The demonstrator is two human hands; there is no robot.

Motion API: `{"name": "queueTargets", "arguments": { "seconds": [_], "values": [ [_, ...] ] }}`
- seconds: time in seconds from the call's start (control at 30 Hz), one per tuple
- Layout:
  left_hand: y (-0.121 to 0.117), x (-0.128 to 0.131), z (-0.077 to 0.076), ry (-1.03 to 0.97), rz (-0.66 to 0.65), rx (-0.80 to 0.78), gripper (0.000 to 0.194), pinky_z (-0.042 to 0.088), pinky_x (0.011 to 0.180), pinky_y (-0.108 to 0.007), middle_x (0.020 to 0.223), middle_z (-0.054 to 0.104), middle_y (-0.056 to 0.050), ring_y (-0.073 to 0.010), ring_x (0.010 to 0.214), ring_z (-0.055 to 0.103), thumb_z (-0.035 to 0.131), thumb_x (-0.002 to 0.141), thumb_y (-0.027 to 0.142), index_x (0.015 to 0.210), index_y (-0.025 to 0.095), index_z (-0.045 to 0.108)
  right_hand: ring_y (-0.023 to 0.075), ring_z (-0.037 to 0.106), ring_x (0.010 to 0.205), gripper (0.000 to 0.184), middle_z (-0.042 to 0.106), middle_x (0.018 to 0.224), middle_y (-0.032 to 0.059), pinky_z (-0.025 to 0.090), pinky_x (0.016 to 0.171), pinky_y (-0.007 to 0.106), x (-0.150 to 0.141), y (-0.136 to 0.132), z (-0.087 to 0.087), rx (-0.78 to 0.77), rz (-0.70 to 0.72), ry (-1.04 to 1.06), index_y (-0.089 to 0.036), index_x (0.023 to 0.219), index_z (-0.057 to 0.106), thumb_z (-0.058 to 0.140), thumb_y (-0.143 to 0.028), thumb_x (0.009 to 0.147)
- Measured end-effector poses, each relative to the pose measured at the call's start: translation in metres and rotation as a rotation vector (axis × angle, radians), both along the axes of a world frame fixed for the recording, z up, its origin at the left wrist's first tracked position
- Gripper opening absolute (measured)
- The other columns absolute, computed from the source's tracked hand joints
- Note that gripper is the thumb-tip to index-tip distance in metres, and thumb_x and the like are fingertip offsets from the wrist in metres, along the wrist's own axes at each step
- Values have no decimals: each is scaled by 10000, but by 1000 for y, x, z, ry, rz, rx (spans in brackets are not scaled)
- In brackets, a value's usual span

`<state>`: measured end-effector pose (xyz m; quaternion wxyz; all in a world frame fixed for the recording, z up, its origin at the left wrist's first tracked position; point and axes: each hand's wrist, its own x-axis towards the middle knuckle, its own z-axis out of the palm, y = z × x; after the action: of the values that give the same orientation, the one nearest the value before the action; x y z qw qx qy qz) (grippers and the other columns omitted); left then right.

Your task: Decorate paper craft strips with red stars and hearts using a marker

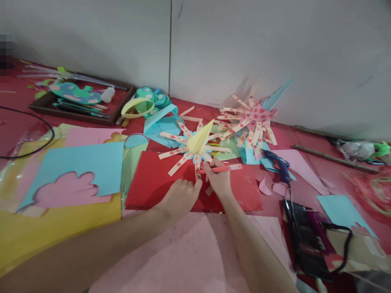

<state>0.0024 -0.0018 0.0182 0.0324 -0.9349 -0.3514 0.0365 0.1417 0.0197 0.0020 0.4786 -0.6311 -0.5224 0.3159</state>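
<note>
A red felt-tip pen (227,168) is held in my right hand (218,179), its tip on a pale paper strip (197,162) marked with red letters. My left hand (180,197) has its fingers curled, and its thumb presses the near end of that strip. The strip is one of several that fan out from a light blue paper base, most bearing red letters and stars. A folded yellow paper cone (200,140) stands at their centre. Under this paper craft lies a red sheet (159,179).
A heart-patterned paper craft (255,118) with a blue cone leans near the wall. To the right are a blue glue gun (279,165) and a black case (305,240). Blue cut-out card (106,162) lies left, below a wooden tray (126,97) of tools.
</note>
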Motion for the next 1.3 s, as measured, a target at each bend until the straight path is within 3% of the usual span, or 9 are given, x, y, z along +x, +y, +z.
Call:
{"name": "queueTargets", "arguments": {
  "seconds": [0.6, 1.03, 1.3],
  "values": [
    [1, 0, 1, 33, -19, -4, 477, 361, 519, -272, 658, 624, -68, -172, 608, 592, 413, 769, 54, 1242, 1, 379, 72, 384, 362, 337, 385, 370, -105, 344, 475, 201, 0, 0, 3, 12, -50, -24, -218, 546, 322, 522, -347, 786],
    [-1, 0, 2, 42, -11, -10, 453, 363, 523, -271, 658, 625, -61, -173, 611, 591, 416, 762, 42, 1215, 25, 414, 62, 291, 370, 337, 272, 385, -115, 312, 463, 202, 3, 2, -5, 43, -61, -42, -224, 533, 255, 503, -268, 757],
    [0, 0, 0, 23, -16, 3, 455, 351, 514, -279, 653, 622, -75, -183, 604, 588, 404, 769, 49, 1221, 1, 408, 63, 347, 346, 346, 360, 356, -110, 319, 443, 195, 2, 0, 0, 1, -44, 3, -217, 540, 301, 523, -333, 779]
  ]
}}
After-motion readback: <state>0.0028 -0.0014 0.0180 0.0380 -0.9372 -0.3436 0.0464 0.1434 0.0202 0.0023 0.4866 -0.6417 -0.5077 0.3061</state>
